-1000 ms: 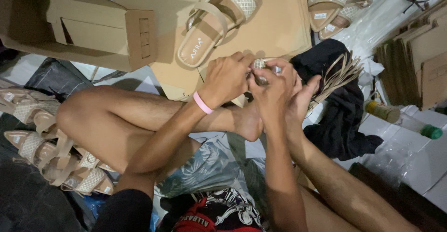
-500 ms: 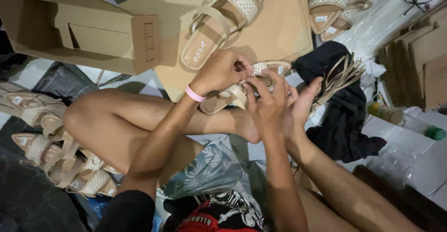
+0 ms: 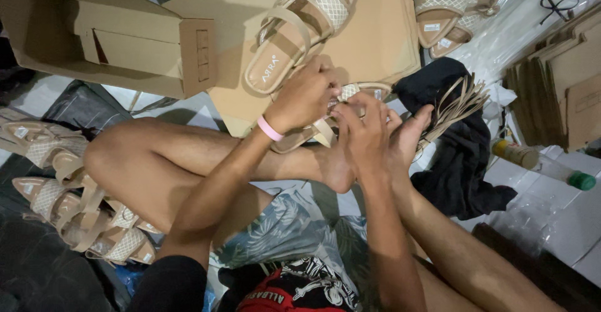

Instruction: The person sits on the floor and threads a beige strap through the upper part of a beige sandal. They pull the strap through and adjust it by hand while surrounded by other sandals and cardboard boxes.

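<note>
I sit cross-legged on the floor. My left hand (image 3: 305, 96), with a pink band on its wrist, and my right hand (image 3: 363, 133) are both closed on a beige strappy sandal (image 3: 325, 119) held just above my feet. The fingers pinch its woven front strap near the toe end. Much of the sandal is hidden under my hands. A matching beige sandal (image 3: 300, 30) lies flat on brown cardboard (image 3: 375, 42) just beyond my hands.
An open cardboard box (image 3: 113, 42) sits at the upper left. More beige sandals (image 3: 75, 205) pile at my left knee and another pair (image 3: 451, 5) lies top right. A black cloth (image 3: 463, 149), flat cardboard stack (image 3: 563, 80) and a green-capped bottle (image 3: 541, 161) are on the right.
The sandal has come further out between my hands, and its heel end now shows below my left hand. My hands shifted slightly towards the cardboard.
</note>
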{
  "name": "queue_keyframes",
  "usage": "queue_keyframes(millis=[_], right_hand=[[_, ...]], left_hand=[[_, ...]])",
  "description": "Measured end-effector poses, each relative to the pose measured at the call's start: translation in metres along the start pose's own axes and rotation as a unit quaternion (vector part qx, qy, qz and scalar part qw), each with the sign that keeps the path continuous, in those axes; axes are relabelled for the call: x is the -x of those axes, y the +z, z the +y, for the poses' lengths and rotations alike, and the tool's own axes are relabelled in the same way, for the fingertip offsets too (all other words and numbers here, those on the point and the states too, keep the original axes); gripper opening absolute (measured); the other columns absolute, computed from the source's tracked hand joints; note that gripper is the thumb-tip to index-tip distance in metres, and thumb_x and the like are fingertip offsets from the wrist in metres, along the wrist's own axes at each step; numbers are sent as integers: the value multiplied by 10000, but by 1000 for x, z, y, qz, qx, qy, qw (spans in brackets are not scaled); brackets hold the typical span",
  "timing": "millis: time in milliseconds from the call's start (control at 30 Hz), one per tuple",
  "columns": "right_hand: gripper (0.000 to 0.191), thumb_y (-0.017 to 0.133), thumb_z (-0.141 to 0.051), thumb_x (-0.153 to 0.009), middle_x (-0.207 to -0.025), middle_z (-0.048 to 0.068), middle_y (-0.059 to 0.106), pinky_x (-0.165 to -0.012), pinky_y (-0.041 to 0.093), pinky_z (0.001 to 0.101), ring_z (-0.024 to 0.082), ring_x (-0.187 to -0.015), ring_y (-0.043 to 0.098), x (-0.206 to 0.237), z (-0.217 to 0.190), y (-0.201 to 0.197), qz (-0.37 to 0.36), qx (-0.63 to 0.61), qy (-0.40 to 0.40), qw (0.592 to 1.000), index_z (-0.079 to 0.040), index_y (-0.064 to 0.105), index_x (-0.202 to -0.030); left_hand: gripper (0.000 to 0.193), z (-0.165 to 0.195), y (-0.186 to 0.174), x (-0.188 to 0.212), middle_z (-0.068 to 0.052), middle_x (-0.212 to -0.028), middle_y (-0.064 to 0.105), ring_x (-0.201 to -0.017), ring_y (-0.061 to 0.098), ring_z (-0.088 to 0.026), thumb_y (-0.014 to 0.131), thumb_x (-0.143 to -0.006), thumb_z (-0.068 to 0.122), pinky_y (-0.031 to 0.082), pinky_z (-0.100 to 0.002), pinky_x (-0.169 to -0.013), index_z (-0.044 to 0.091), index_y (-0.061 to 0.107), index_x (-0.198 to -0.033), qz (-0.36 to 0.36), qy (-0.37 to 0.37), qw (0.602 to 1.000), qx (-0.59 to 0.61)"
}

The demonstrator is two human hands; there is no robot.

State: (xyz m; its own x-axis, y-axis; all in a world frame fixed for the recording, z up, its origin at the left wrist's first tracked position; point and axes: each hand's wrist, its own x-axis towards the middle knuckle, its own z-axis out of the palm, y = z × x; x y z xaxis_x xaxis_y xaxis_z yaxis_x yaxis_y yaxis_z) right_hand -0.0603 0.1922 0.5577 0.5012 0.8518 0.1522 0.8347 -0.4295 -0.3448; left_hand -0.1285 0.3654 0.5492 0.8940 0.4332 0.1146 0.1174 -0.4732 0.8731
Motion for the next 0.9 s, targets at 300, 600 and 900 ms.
queue_keyframes(millis=[300, 600, 900], right_hand=[[225, 842, -93, -821, -1103, 88, 544, -992, 322, 455, 311, -1114, 487, 0, 0, 12, 38, -38, 27, 998, -156, 779, -1026], [287, 846, -103, -807, -1174, 121, 552, -1013, 343, 470, 327, -1164, 495, 5, 0, 9, 51, -71, 23, 996, -151, 771, -1080], [232, 792, -137, -956, -1294, 156, 568, -1073, 448, 392, 325, -1223, 568, 26, 7, 9, 76, -94, 136, 983, -39, 752, -1163]], left_hand=[[243, 7, 9, 2, -201, -1132, 563, -933, 676, -400, 764, -771, 89, 545, -520, -709, 29, 657, -981, 15, -36, 992, -124], [170, -1, -2, 10, -134, -1129, 574, -975, 665, -373, 764, -907, 136, 539, -475, -775, 75, 691, -1047, 45, 34, 998, -18], [208, -6, -8, 6, -107, -909, 660, -715, 672, -214, 809, -890, 227, 540, -342, -660, 37, 726, -869, -17, -103, 982, 157]])
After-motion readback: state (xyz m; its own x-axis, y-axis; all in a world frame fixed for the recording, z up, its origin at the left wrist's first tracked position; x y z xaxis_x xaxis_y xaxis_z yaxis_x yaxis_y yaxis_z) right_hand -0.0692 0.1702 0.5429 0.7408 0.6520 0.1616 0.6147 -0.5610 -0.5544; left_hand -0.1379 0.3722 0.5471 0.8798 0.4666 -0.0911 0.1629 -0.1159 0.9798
